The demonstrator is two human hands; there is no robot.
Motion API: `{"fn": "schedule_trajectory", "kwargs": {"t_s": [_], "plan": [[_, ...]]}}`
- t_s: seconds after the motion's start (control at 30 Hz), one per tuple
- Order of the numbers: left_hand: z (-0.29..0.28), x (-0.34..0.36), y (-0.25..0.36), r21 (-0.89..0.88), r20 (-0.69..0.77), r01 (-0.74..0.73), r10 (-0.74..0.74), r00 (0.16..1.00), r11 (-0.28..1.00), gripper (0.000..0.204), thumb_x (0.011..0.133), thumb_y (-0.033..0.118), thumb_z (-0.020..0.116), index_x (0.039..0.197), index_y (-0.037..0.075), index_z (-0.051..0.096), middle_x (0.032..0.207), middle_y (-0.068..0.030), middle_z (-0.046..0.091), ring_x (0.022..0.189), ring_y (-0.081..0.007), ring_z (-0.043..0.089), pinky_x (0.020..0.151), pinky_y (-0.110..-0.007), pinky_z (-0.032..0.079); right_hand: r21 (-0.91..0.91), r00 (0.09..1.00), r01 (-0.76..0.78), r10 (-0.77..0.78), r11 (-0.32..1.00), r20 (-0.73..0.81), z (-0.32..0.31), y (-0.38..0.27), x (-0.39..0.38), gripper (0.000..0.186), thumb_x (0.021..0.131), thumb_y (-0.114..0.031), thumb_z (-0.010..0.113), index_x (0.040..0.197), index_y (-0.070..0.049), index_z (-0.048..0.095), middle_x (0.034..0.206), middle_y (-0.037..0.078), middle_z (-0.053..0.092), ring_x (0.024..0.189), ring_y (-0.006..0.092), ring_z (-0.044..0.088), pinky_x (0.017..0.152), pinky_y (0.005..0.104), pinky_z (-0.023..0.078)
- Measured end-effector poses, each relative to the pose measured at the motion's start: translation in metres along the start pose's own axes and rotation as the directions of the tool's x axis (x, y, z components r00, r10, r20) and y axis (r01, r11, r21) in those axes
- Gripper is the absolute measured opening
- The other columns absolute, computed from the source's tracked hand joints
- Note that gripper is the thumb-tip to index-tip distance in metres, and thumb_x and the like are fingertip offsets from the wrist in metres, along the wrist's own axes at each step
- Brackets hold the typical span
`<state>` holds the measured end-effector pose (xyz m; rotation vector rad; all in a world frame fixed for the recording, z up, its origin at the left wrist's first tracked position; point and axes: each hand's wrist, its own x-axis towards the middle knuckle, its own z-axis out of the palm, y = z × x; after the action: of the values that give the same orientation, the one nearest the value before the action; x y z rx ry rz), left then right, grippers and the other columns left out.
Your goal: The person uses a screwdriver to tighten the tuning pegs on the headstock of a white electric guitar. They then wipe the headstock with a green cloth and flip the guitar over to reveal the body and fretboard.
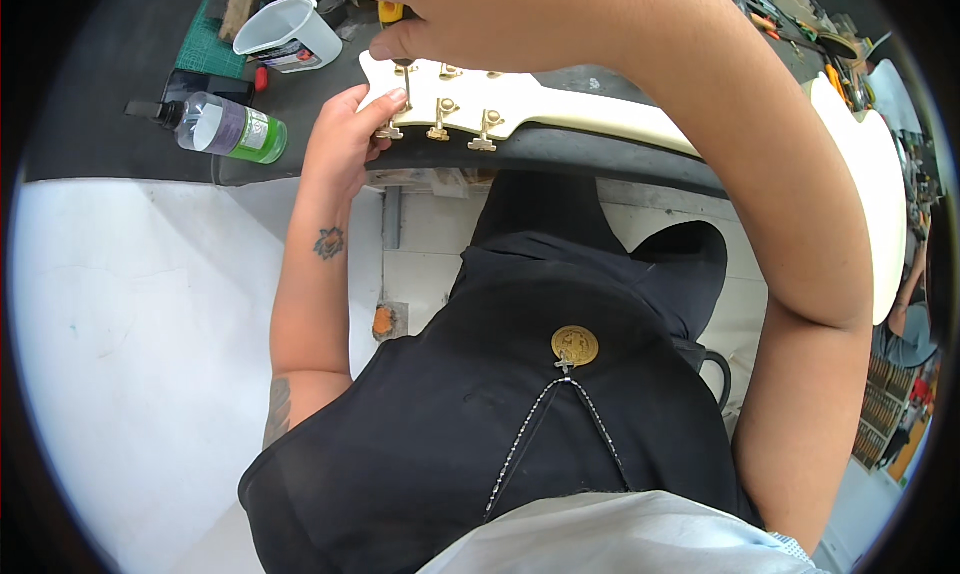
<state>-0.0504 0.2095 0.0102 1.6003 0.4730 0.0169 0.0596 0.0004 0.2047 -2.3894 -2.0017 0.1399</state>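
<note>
A white guitar lies across the black bench, its back facing up, with its neck (615, 109) running to the body (885, 194) at the right. Several gold tuning machines (440, 119) sit on its headstock (515, 96). My left hand (343, 132) grips the headstock's end, thumb on top beside the nearest-left tuner and fingers curled below the edge. In my right hand (430, 24) is a screwdriver (390, 12) with a yellow and black handle, held upright. Its thin shaft points down at that same tuner, close to my left thumb. The top of my right hand is cut off by the frame.
On the bench at left lie a spray bottle (232, 128) with green liquid, a white plastic tub (290, 34) and a green cutting mat (205, 49). Tools crowd the far right (775, 19). Another person's arm (910, 284) shows at the right edge.
</note>
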Motion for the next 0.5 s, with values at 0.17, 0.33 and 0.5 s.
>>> {"fn": "schedule_trajectory", "kwargs": {"t_s": [0.17,0.33,0.5], "plan": [[0.001,-0.001,0.000,-0.007,-0.002,0.010,-0.010,1.000,1.000,0.029,0.095,0.035,0.076,0.102,0.007,0.071,0.083,0.0043,0.065,0.071,-0.0025,0.053,0.063,-0.020,0.040,-0.126,0.988,0.128,-0.138,0.984,-0.071,0.015,0.009,0.001,0.018,0.089,-0.014,0.067,0.090,-0.004,0.081,0.085,0.017,0.074,0.082,0.0327,0.074,0.074,0.0413,0.060],[0.000,0.002,-0.001,0.007,0.012,0.000,0.000,1.000,1.000,0.028,0.095,0.035,0.075,0.101,0.007,0.071,0.082,0.0048,0.064,0.069,-0.0029,0.051,0.061,-0.020,0.039,-0.145,0.983,0.161,-0.171,0.976,-0.060,0.010,0.009,-0.001,0.018,0.089,-0.013,0.065,0.091,-0.005,0.081,0.083,0.016,0.074,0.080,0.0322,0.074,0.074,0.0402,0.060],[-0.003,0.001,0.000,0.018,0.020,0.005,-0.006,1.000,1.000,0.033,0.095,0.039,0.076,0.101,0.007,0.071,0.082,0.0043,0.064,0.068,-0.0034,0.051,0.058,-0.020,0.037,-0.220,0.959,0.246,-0.271,0.944,-0.088,0.018,0.014,0.003,0.019,0.091,-0.015,0.065,0.092,-0.003,0.080,0.081,0.017,0.073,0.079,0.0333,0.073,0.074,0.0411,0.060]]}}
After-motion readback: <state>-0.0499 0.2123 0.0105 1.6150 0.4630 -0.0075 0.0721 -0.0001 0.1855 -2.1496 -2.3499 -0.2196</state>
